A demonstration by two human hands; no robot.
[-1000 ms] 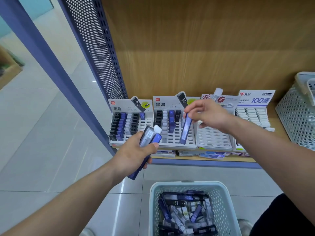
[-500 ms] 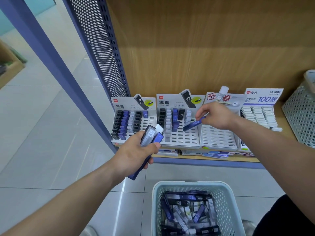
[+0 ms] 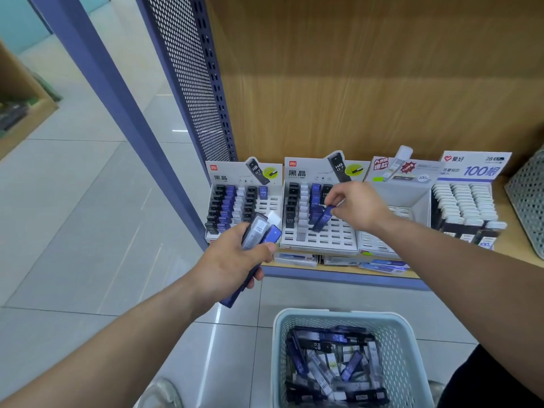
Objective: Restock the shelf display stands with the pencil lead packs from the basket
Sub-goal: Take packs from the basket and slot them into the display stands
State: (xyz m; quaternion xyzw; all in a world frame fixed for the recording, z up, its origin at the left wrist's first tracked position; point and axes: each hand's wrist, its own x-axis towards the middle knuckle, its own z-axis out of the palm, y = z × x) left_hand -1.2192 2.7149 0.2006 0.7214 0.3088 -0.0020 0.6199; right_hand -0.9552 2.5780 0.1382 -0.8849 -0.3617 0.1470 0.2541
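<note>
Below the shelf [image 3: 338, 277], the basket [image 3: 347, 315] on the floor holds many packs. At the second stand [image 3: 321, 241] our right hand [image 3: 356, 206] pinches a blue pack [image 3: 323, 219], tip at the blue column. Our left hand [image 3: 232, 260] grips spare packs [image 3: 259, 231]. Risk: tilted entry misses the slot and topples neighbours. Half a second ago the pack was flatter and further right.

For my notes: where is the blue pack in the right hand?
Head view, centre: the blue pack tilts over the second stand from left, beside its blue column.
</note>
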